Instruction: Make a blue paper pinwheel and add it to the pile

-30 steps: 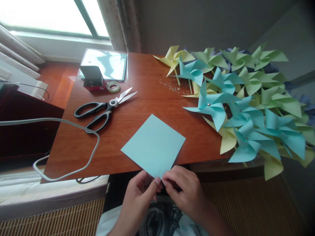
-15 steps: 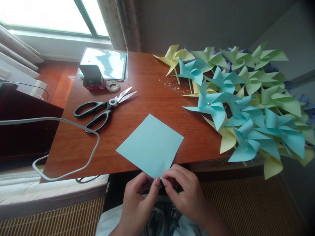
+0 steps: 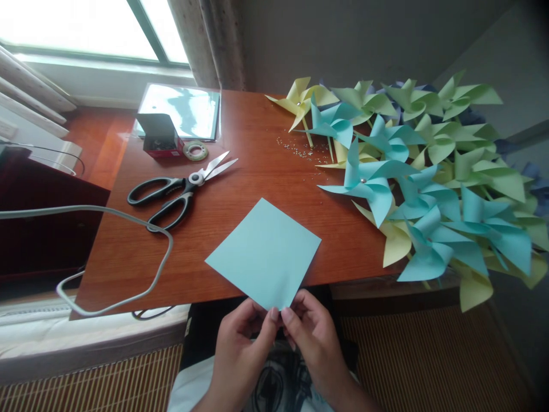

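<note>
A square sheet of light blue paper point(image 3: 265, 252) is turned corner-on, partly over the table's front edge. At its near corner, my left hand point(image 3: 245, 343) is closed, its thumb on top and its fingers beneath the paper. Beside it, my right hand point(image 3: 315, 337) pinches the same corner, with the two thumb tips almost touching. My curled fingers under the sheet are partly hidden. The paper looks unfolded, with a faint shadow near the held corner.
Scissors point(image 3: 182, 189) lie spread on the wooden table point(image 3: 257, 131). Behind them are a small open box point(image 3: 159, 137), a tape roll point(image 3: 195, 150) and a clear sleeve of paper point(image 3: 184, 109). Several paper pinwheels point(image 3: 369, 177) crowd the right side, near scattered beads point(image 3: 295, 150). A white cable point(image 3: 160, 269) loops at left.
My right hand has shifted its grip, its thumb now lying flat over the corner beside the left thumb. The sheet has turned very slightly.
</note>
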Action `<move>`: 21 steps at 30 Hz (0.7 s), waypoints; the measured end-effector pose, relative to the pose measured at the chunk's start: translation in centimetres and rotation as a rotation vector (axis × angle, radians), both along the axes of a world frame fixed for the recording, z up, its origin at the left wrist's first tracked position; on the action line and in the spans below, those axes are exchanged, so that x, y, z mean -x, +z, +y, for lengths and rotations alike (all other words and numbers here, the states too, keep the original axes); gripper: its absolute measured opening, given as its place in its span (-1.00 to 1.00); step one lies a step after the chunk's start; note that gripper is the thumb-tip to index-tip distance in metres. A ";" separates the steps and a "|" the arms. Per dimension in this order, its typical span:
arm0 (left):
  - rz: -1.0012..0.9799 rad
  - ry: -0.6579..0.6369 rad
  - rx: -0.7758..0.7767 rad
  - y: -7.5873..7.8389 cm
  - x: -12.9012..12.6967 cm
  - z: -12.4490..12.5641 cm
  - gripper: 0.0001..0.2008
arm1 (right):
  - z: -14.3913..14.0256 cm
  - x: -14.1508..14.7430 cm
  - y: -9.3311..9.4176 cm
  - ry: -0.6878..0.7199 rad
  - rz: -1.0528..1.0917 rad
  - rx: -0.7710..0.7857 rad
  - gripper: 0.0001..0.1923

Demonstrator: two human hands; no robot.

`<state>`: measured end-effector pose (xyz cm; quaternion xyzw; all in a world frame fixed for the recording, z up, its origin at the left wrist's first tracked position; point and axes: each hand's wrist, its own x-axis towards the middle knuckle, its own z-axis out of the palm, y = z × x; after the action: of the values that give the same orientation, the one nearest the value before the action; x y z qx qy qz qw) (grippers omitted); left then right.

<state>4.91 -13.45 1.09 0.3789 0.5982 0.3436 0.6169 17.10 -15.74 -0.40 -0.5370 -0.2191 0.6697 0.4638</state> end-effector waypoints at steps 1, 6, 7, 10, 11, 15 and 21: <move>-0.002 -0.005 -0.001 0.0 0.0 0.0 -0.76 | 0.0 0.0 0.0 -0.005 0.001 0.005 -0.69; 0.007 -0.023 -0.001 -0.2 -0.1 -0.1 -0.78 | 0.3 0.0 0.2 -0.010 -0.012 0.054 -0.65; 0.012 -0.022 -0.001 -0.2 -0.1 -0.1 -0.78 | 0.3 0.0 0.2 -0.010 -0.018 0.055 -0.65; 0.016 -0.017 0.005 -0.1 -0.1 0.0 -0.77 | 0.5 0.0 0.1 -0.004 -0.043 0.047 -0.65; 0.011 -0.018 0.007 -0.1 -0.1 0.0 -0.76 | 0.5 0.0 0.0 -0.007 -0.048 0.043 -0.65; -0.005 -0.004 0.031 0.0 -0.1 0.1 -0.77 | 0.4 0.1 -0.1 -0.009 -0.039 0.025 -0.66; -0.024 0.005 0.042 -0.1 -0.2 0.1 -0.80 | 0.4 0.1 -0.1 0.007 -0.031 0.017 -0.69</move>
<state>5.06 -13.39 1.00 0.3604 0.5985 0.3371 0.6311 17.04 -15.39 -0.54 -0.5507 -0.2223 0.6648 0.4532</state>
